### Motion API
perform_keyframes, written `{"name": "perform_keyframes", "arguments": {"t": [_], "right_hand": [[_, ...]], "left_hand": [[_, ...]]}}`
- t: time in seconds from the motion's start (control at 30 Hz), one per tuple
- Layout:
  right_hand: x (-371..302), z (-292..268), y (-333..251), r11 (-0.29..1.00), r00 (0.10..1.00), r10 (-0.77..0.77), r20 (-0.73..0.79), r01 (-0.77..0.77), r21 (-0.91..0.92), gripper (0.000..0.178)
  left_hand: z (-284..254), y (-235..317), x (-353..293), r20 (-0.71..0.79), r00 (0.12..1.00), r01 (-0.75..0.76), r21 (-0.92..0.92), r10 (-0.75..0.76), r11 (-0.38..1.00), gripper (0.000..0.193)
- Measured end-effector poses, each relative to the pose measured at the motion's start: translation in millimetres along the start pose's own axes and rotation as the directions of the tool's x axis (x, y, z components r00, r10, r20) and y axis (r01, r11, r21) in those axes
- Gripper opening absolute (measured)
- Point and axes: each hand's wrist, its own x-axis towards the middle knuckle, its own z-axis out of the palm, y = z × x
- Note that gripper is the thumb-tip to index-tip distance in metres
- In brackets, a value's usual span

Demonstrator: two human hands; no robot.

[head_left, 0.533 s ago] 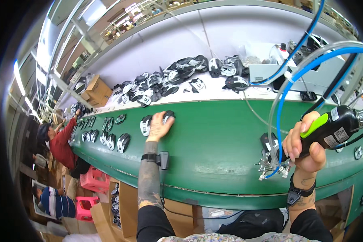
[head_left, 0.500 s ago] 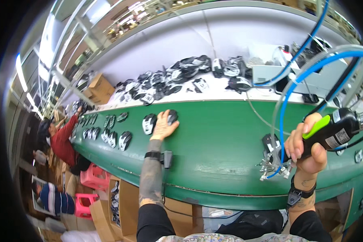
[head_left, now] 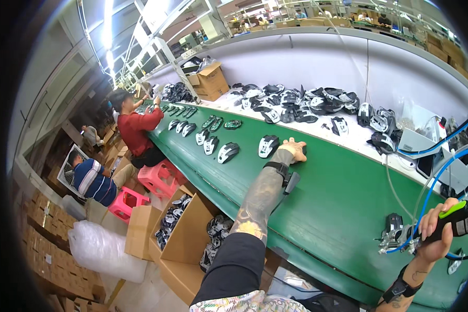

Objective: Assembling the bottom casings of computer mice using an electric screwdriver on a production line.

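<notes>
My left hand point(head_left: 295, 150) reaches far across the green conveyor belt point(head_left: 338, 203). Its fingers curl over a dark computer mouse shell, mostly hidden beneath the palm. Just left of it lies a white-and-black mouse shell point(head_left: 268, 146). At the right, my right hand point(head_left: 436, 229) is wrapped round a black power screwdriver point(head_left: 465, 217) with a bright green lever. Below and left of that hand is a metal fixture point(head_left: 392, 242) with blue tubing, and a black mouse part point(head_left: 394, 222) sits at it.
More mouse shells point(head_left: 228, 153) and green circuit boards point(head_left: 233, 124) lie along the belt leftward. A heap of shells point(head_left: 317, 101) covers the white ledge behind. A person in a red top point(head_left: 138, 130) works upstream. Open cartons of parts point(head_left: 192, 244) stand below the belt edge; blue hoses point(head_left: 437, 179) hang right.
My view has swung left, so the belt now runs diagonally and more floor shows. My left hand stays over the mouse shell; my right hand still grips the screwdriver.
</notes>
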Motion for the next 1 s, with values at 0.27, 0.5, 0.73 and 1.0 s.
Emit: {"name": "perform_keyframes", "arguments": {"t": [0.27,0.5,0.73,1.0], "right_hand": [[1.5,-5.3,-1.0,1.0,1.0,-0.008,-0.016,0.008,-0.027,0.038],[-0.2,5.3,-2.0,1.0,0.998,-0.011,-0.055,0.01,-0.005,0.039],[1.2,-1.0,-6.7,0.999,0.995,-0.04,-0.087,0.037,-0.032,0.036],[-5.3,-15.3,-19.7,0.992,0.982,-0.122,-0.142,0.118,-0.036,0.026]], "left_hand": [[6.6,10.1,-2.3,-0.061,0.998,-0.001,-0.152,-0.008,0.988,0.074],[58.9,-7.1,4.9,-0.565,0.822,-0.141,-0.079,0.073,0.987,0.055],[57.0,79.3,-61.7,-0.408,0.838,-0.411,-0.033,0.363,0.911,0.049],[84.4,166.5,-112.5,-0.215,0.909,0.039,-0.81,0.358,-0.586,0.037]]}}
